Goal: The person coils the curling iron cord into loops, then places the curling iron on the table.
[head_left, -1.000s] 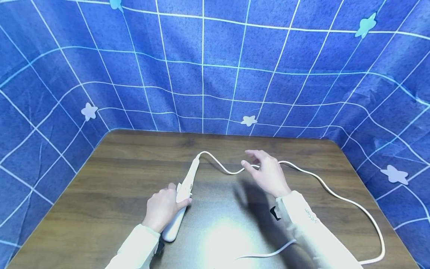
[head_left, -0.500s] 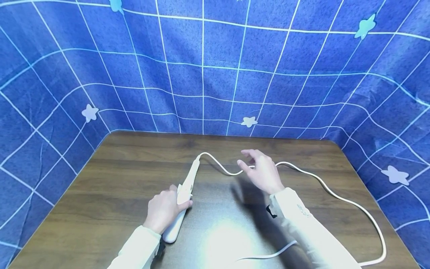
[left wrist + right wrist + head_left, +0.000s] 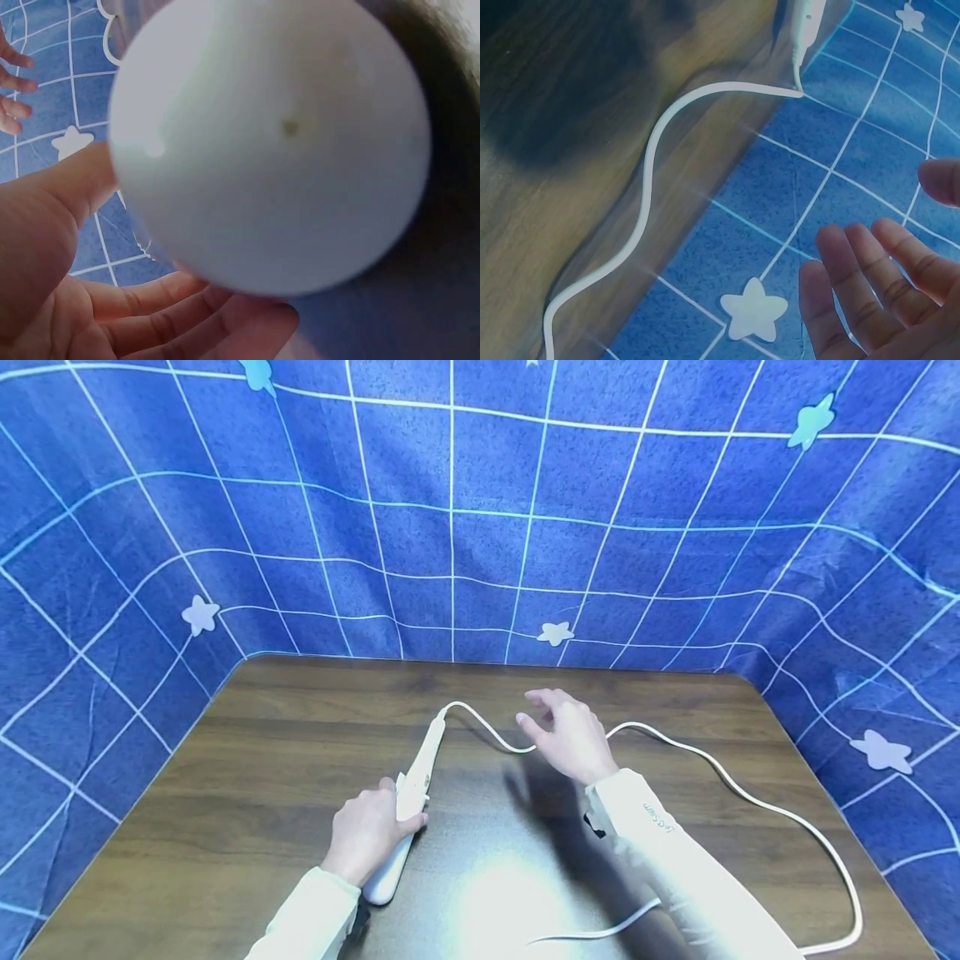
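A white corded curling iron [image 3: 428, 758] lies slanted on the wooden table, its tapered handle end pointing away. My left hand [image 3: 363, 833] grips it around the middle, thumb across the near side. The left wrist view is mostly filled by its rounded white end [image 3: 270, 172], with fingers [image 3: 161, 300] curled below it. From the handle a thin white cord [image 3: 482, 722] runs right and passes beneath my right hand [image 3: 572, 739]. That hand hovers above the cord with relaxed fingers [image 3: 862, 300] and holds nothing; the right wrist view shows the cord apart from it.
The cord loops around the right side of the brown table [image 3: 262, 760], under the right sleeve [image 3: 660, 852]. Another stretch of white cord lies near the front. A blue curtain [image 3: 420, 527] with white grid lines and stars surrounds the back and sides.
My right hand has moved a little to the left above the cord. The left hand and the curling iron have stayed nearly in place.
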The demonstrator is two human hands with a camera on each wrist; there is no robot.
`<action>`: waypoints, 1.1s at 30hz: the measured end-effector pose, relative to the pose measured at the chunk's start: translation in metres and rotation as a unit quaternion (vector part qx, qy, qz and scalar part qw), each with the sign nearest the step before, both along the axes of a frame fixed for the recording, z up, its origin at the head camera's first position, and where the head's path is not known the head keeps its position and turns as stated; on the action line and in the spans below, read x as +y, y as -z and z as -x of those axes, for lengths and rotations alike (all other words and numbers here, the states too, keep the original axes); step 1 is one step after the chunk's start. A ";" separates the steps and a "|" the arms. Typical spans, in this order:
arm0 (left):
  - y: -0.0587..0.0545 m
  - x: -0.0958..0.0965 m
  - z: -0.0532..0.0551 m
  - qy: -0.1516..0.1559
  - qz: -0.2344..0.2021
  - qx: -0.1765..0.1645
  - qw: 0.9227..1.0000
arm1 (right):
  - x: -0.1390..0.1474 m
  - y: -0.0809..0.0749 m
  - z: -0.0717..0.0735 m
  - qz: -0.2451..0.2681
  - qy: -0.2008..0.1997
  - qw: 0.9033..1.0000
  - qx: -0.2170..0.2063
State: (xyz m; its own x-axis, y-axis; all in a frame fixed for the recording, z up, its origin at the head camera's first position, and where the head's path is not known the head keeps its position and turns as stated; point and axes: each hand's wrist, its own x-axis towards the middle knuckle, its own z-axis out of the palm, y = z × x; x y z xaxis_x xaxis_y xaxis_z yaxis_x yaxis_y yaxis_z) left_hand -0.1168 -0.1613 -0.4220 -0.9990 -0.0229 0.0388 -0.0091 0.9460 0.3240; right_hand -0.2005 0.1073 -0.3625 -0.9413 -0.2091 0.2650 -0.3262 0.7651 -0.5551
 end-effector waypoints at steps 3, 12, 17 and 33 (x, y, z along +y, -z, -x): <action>0.000 0.000 0.000 0.003 -0.004 0.000 1.000 | -0.003 0.002 0.002 0.001 -0.001 1.000 0.000; -0.001 0.001 -0.001 0.004 -0.017 -0.010 1.000 | -0.011 0.010 0.009 -0.040 0.000 0.999 -0.001; 0.001 0.002 -0.002 0.006 -0.022 -0.014 1.000 | -0.013 0.018 0.013 -0.052 0.002 0.999 -0.006; 0.000 0.005 -0.004 -0.011 -0.024 -0.017 0.999 | -0.030 0.022 0.023 -0.054 -0.003 0.998 -0.024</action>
State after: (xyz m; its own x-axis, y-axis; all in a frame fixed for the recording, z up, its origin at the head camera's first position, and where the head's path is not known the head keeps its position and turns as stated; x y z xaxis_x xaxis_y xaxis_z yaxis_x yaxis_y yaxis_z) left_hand -0.1127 -0.1565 -0.4215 -0.9989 -0.0459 0.0035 -0.0414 0.9285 0.3691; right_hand -0.2232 0.0768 -0.3843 -0.9511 -0.2391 0.1955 -0.3056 0.8199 -0.4841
